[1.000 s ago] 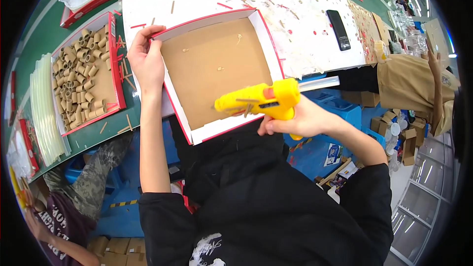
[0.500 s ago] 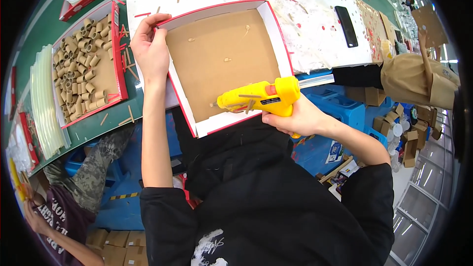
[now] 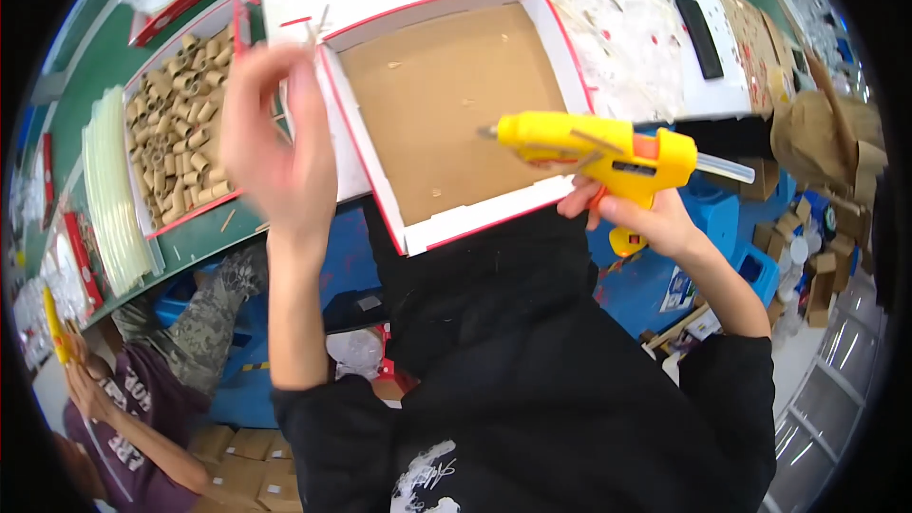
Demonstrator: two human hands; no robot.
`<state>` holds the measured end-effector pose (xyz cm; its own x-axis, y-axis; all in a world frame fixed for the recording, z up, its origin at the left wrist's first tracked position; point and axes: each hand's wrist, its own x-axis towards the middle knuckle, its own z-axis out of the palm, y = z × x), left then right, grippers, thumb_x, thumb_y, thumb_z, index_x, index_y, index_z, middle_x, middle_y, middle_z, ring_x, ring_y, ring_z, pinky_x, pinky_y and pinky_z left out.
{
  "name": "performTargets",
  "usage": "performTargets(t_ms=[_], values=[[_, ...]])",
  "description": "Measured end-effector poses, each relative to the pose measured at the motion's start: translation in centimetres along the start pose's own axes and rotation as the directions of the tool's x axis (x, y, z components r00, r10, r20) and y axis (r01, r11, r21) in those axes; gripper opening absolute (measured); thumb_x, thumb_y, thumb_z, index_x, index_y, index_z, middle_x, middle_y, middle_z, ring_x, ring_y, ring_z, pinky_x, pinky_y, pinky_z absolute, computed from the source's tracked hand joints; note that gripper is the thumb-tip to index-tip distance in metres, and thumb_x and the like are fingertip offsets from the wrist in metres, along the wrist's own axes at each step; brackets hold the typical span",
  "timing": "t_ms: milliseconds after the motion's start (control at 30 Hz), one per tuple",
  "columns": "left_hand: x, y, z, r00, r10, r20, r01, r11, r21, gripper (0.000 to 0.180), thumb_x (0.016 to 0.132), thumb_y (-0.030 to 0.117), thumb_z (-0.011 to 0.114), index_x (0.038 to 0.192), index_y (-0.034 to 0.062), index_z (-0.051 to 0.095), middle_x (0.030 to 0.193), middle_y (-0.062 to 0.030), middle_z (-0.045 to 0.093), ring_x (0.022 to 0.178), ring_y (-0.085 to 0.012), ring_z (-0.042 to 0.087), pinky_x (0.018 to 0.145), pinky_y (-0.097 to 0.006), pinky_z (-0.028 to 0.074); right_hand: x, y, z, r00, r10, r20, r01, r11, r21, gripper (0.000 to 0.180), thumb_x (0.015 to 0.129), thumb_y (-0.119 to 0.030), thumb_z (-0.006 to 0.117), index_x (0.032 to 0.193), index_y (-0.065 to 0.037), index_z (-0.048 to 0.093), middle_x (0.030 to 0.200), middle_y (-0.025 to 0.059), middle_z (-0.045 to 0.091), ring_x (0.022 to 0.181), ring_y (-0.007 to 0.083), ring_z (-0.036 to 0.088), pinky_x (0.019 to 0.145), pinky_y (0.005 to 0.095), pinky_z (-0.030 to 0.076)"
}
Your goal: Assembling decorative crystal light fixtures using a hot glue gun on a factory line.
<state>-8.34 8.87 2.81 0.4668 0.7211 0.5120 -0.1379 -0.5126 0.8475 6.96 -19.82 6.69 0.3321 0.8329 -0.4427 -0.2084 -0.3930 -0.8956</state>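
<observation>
My right hand (image 3: 655, 218) grips a yellow hot glue gun (image 3: 598, 144), whose nozzle points left over the near right part of a shallow box. A clear glue stick (image 3: 726, 167) juts from the gun's back end. The box (image 3: 454, 220) has a brown bottom, white inner walls and red edges. Several small pale glue dabs (image 3: 437, 193) sit on its bottom. My left hand (image 3: 277, 133), blurred by motion, is beside the box's left wall. Its fingers are bent, with a gap to the thumb, and no object shows in it.
Left of the box stands a tray (image 3: 155, 218) of short cardboard tubes (image 3: 180, 123). Long clear glue sticks (image 3: 114, 190) lie beyond it. A black phone (image 3: 699, 38) rests on the littered white table cover (image 3: 646, 85). A co-worker (image 3: 142, 408) sits at lower left; another person (image 3: 826, 133) is at right.
My left hand has let go of the box's upper left corner and moved off its wall. The glue gun has shifted right and slightly up. The view has also shifted somewhat.
</observation>
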Motion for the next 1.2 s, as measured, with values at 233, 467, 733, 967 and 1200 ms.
performTargets(t_ms=[233, 467, 733, 967, 1200], values=[[-9.5, 8.7, -1.0, 0.61, -0.2, 0.767, -0.195, 0.9, 0.389, 0.032, 0.072, -0.003, 0.064, 0.103, -0.0017, 0.057, 0.097, -0.0148, 0.058, 0.088, -0.0316, 0.057, 0.078, -0.037, 0.048, -0.1, 4.3, 0.3, 0.954, -0.19, -0.232, 0.23, 0.959, 0.163, 0.042, 0.087, -0.021, 0.061, 0.121, 0.001, 0.048, 0.099, 0.0146, 0.066, 0.097, 0.021, 0.065, 0.071, 0.0273, 0.053], [-8.6, 7.5, -0.7, 0.531, -0.248, 0.81, -0.445, 0.732, 0.516, 0.036, 0.07, 0.001, 0.058, 0.106, -0.0014, 0.056, 0.103, -0.0133, 0.057, 0.097, -0.0278, 0.056, 0.084, -0.036, 0.047, 0.0, 5.9, 1.4, 0.922, -0.325, -0.209, 0.355, 0.927, 0.124, 0.041, 0.089, -0.008, 0.056, 0.128, -0.003, 0.046, 0.107, 0.013, 0.063, 0.1, 0.0183, 0.062, 0.077, 0.0277, 0.051], [-5.9, 6.3, -0.6, 0.538, -0.258, 0.803, -0.456, 0.711, 0.535, 0.035, 0.066, -0.008, 0.05, 0.1, -0.003, 0.057, 0.092, -0.016, 0.06, 0.089, -0.0334, 0.056, 0.079, -0.04, 0.047, 1.5, 6.4, 2.6, 0.904, -0.372, -0.209, 0.416, 0.88, 0.231, 0.043, 0.088, -0.003, 0.054, 0.13, -0.002, 0.044, 0.106, 0.0123, 0.063, 0.1, 0.0171, 0.061, 0.08, 0.0274, 0.05], [-5.5, 6.1, -0.3, 0.541, -0.229, 0.809, -0.422, 0.759, 0.497, 0.027, 0.071, -0.005, 0.055, 0.097, -0.0014, 0.06, 0.089, -0.016, 0.06, 0.082, -0.032, 0.059, 0.073, -0.039, 0.049, 2.6, 6.1, 2.9, 0.872, -0.416, -0.26, 0.465, 0.87, 0.166, 0.046, 0.088, -0.003, 0.054, 0.132, -0.003, 0.042, 0.104, 0.0115, 0.062, 0.098, 0.0175, 0.061, 0.08, 0.0283, 0.051], [-3.8, 5.2, -0.2, 0.54, -0.312, 0.782, -0.37, 0.747, 0.553, 0.016, 0.08, 0.0, 0.057, 0.096, 0.0004, 0.061, 0.083, -0.0151, 0.062, 0.079, -0.0337, 0.06, 0.069, -0.041, 0.048, 4.9, 4.4, 1.3, 0.889, -0.404, -0.214, 0.449, 0.862, 0.237, 0.038, 0.089, -0.006, 0.056, 0.125, -0.001, 0.047, 0.094, 0.0097, 0.063, 0.096, 0.0193, 0.062, 0.081, 0.0287, 0.051]])
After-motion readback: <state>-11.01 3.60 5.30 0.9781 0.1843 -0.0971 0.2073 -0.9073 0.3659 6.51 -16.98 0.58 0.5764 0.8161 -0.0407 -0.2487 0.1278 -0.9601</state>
